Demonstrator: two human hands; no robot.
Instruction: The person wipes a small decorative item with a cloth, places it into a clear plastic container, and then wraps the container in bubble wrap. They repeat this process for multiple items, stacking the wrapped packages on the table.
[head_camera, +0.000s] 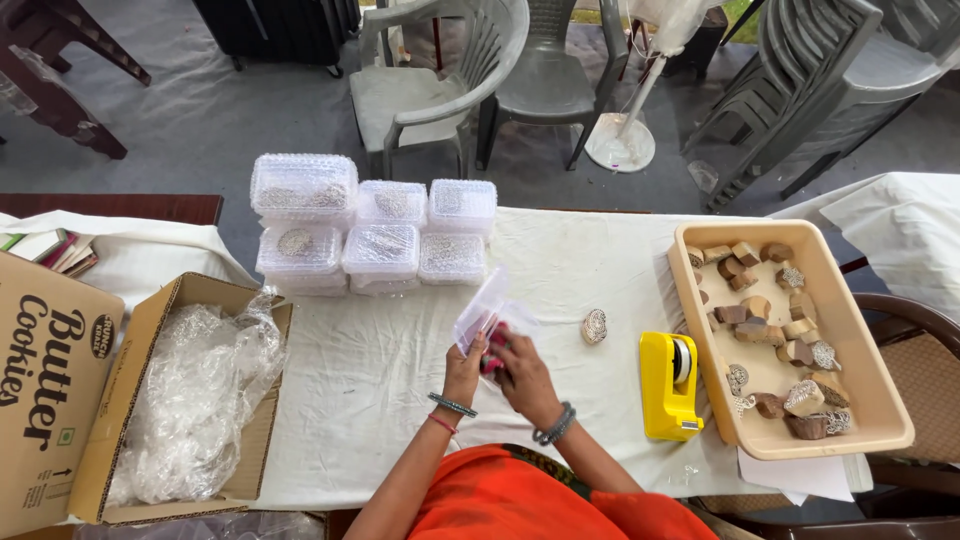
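Both hands meet above the white-clothed table (400, 370). My left hand (465, 368) pinches the lower edge of a small clear plastic bag (485, 305) that stands up from it. My right hand (522, 375) is closed around a small reddish object (494, 352) at the bag's mouth; what it is I cannot make out. A carved wooden stamp block (595, 326) lies on the cloth just right of my hands.
Clear lidded plastic boxes (375, 232) are stacked at the table's far side. A yellow tape dispenser (670, 385) sits beside a beige tray (860, 345) of wooden blocks on the right. An open cardboard box (135, 375) with plastic wrap stands left. Grey chairs (450, 75) are behind.
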